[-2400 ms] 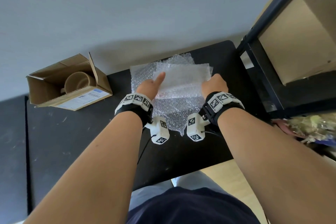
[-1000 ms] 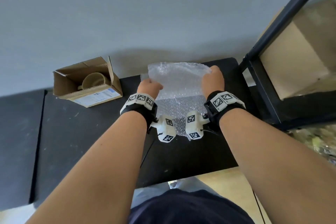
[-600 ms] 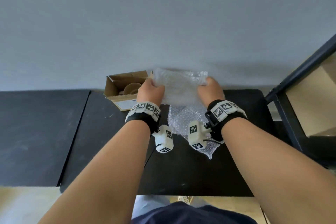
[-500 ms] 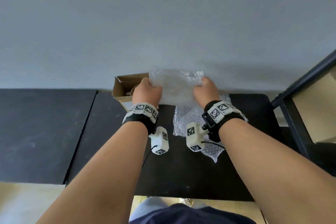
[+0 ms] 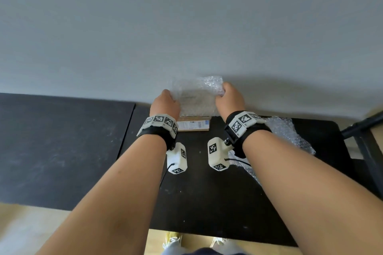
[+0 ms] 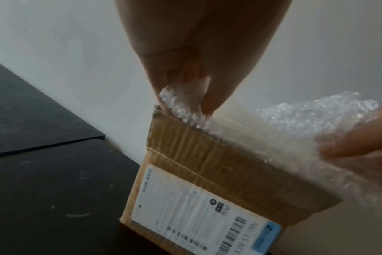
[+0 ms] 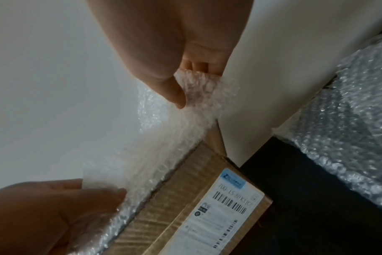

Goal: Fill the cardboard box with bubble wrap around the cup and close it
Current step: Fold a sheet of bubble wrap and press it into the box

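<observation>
A sheet of bubble wrap [image 5: 196, 97] hangs over the open top of the cardboard box [image 5: 193, 125], which stands against the wall with its white label facing me. My left hand [image 5: 165, 102] pinches the sheet's left edge [image 6: 185, 101] right at the box's left corner [image 6: 207, 172]. My right hand [image 5: 228, 99] pinches the sheet's right edge [image 7: 199, 89] above the box's right corner [image 7: 207, 198]. The sheet's lower part reaches the box's opening. The cup is hidden behind the wrap and the box wall.
More bubble wrap [image 5: 288, 132] lies on the black table [image 5: 207, 192] to the right of the box [image 7: 349, 129]. A grey wall [image 5: 186, 27] stands directly behind the box. A second black table [image 5: 62, 141] adjoins on the left; a dark shelf frame [image 5: 364, 130] stands at right.
Both hands lifted one bubble wrap sheet off the pile and carried it left to the box. The sheet now hangs over the box opening; the other wrap stayed on the table.
</observation>
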A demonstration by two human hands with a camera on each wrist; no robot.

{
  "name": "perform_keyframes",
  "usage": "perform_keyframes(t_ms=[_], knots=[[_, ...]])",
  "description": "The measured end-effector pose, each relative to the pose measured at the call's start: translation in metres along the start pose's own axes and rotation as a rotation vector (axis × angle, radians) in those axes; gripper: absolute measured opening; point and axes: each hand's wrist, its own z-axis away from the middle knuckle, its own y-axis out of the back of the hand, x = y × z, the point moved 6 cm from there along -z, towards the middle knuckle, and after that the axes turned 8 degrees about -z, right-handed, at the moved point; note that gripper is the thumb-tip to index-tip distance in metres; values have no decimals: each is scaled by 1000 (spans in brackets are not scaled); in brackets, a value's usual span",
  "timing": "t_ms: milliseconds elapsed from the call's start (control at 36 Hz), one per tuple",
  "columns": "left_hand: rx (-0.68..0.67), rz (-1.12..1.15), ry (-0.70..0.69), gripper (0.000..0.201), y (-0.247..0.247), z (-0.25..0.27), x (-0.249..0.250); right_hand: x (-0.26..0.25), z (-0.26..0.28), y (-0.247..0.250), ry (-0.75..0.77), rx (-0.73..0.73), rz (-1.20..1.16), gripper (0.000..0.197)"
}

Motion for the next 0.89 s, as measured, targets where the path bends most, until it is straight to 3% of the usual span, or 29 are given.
perform_keyframes(t_ms=[111, 306, 389, 500, 583, 667, 750, 889], knots=[[-52, -156, -21, 20, -9, -7, -7, -3, -5, -19, 17, -62, 98, 16], [-20, -204, -47, 24, -22, -8, -20, -8, -2, -40, 97, -123, 358, 18], [131, -310, -133, 34, -19, -5, -18, -10, -2, -47, 118, -119, 428, 19], [384, -506, -430, 27, -12, 5, -2, -8, -5, -54, 125, -118, 492, 28], [342, -619, -637, 28, -17, 10, 8, -5, -6, -60, 123, -152, 557, 33], [224, -697, -716, 22, -27, 9, 10, -4, -6, -61, 104, -160, 617, 31], [132, -738, -681, 18, -26, 10, 11, -4, -3, -59, 76, -141, 607, 27], [43, -723, -575, 31, -27, 4, 2, -13, 5, -49, 115, -54, 489, 33]])
